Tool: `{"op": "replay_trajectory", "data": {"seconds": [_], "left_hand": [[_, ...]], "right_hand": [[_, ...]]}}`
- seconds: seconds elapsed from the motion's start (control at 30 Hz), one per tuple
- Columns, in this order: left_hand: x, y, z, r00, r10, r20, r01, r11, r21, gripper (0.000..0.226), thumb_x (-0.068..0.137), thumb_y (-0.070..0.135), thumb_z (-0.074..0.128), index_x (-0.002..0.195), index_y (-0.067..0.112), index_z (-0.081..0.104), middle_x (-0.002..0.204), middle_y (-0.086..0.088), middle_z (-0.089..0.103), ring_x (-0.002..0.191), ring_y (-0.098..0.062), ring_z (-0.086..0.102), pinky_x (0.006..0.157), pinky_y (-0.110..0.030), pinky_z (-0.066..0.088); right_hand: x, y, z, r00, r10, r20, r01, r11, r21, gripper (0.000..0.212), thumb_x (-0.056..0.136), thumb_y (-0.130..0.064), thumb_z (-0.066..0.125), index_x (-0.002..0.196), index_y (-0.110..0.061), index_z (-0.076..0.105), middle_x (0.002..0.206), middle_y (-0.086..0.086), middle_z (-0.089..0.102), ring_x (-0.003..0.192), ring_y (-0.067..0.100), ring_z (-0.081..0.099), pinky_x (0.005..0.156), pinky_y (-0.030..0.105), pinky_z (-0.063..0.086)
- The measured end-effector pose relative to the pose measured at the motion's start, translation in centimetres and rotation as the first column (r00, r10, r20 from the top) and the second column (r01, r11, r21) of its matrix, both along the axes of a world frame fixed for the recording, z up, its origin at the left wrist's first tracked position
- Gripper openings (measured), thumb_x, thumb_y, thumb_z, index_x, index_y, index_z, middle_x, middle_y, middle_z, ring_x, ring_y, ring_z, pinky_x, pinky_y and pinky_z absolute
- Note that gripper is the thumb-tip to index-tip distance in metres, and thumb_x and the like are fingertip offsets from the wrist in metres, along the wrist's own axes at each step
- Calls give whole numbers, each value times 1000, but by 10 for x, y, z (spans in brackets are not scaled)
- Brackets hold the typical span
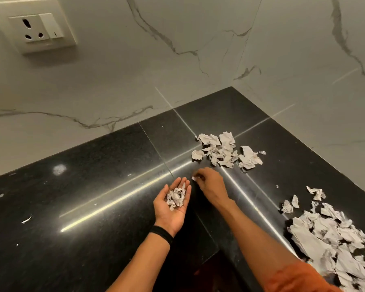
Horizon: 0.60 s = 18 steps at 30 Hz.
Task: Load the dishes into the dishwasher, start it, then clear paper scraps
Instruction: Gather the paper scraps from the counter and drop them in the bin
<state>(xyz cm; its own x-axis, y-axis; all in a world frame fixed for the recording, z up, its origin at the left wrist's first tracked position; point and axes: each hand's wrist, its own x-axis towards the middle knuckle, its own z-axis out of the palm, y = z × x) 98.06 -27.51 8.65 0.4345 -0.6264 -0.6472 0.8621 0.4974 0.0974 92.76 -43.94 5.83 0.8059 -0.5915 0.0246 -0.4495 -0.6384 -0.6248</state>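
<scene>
Now the right hand [209, 183] pinches a small scrap [194, 178] just beside the flat left hand [173, 211] carrying bits [176, 198], and the next paper pile [226, 151] lies up-right on the desk [93, 186], nearest the right grip.
</scene>
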Motion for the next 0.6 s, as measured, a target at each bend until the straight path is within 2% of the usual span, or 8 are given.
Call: {"op": "replay_trajectory", "data": {"seconds": [0.07,0.13,0.23,0.3,0.4,0.47,0.53,0.6], "left_hand": [[6,-8,-2,1000,-4,0,4,1000,8,43,105,25,45,131,-6,60,133,-26,64,127,-37,60,103,-46,49],[11,-18,-5,1000,1,-5,-1,1000,14,42,106,24,44,129,-6,61,132,-26,64,122,-38,63,102,-46,51],[19,-33,-7,1000,-8,-9,8,1000,4,40,105,25,44,122,-4,65,125,-24,68,107,-34,72,98,-45,56],[23,-41,-10,1000,-20,-7,20,1000,10,39,104,26,43,118,-1,67,118,-20,71,108,-31,70,103,-42,53],[31,-46,-11,1000,-10,-15,9,1000,-24,41,104,26,43,128,0,65,126,-21,69,124,-33,62,113,-43,44],[37,-46,-10,999,16,-33,-18,999,-51,41,105,25,43,130,-1,62,132,-23,65,127,-34,60,111,-45,47],[43,-44,-8,999,38,-38,-40,998,-56,40,105,23,43,129,-3,62,133,-24,64,126,-35,61,106,-47,51],[47,-42,-9,998,44,-43,-46,998,-49,40,106,23,44,131,-4,61,133,-24,64,125,-35,62,107,-46,49]], "right_hand": [[-6,9,13,976,-174,130,145,967,210,8,90,-25,75,98,-25,75,90,-13,72,86,1,67,83,28,56],[-7,19,35,934,-279,225,194,920,339,7,88,-22,78,94,-25,76,87,-14,74,85,1,69,82,25,57],[-5,34,62,903,-306,303,167,897,410,8,87,-17,79,91,-23,76,86,-13,75,84,3,70,79,18,56],[-2,41,66,924,-254,285,115,897,426,8,87,-19,78,92,-25,77,86,-13,75,85,3,71,80,17,55],[12,36,59,951,-201,236,112,932,346,5,91,-29,75,95,-29,77,89,-14,75,88,2,69,80,20,54],[25,19,52,940,-247,237,177,943,282,8,93,-26,71,100,-25,75,94,-13,73,88,1,67,80,21,54],[43,-9,43,958,-226,178,203,969,140,18,94,-21,69,111,-22,73,106,-9,72,93,5,66,85,27,54],[57,-36,31,995,-102,25,102,994,-36,33,92,-15,67,125,-19,69,121,-2,69,105,16,65,96,34,50]]}}
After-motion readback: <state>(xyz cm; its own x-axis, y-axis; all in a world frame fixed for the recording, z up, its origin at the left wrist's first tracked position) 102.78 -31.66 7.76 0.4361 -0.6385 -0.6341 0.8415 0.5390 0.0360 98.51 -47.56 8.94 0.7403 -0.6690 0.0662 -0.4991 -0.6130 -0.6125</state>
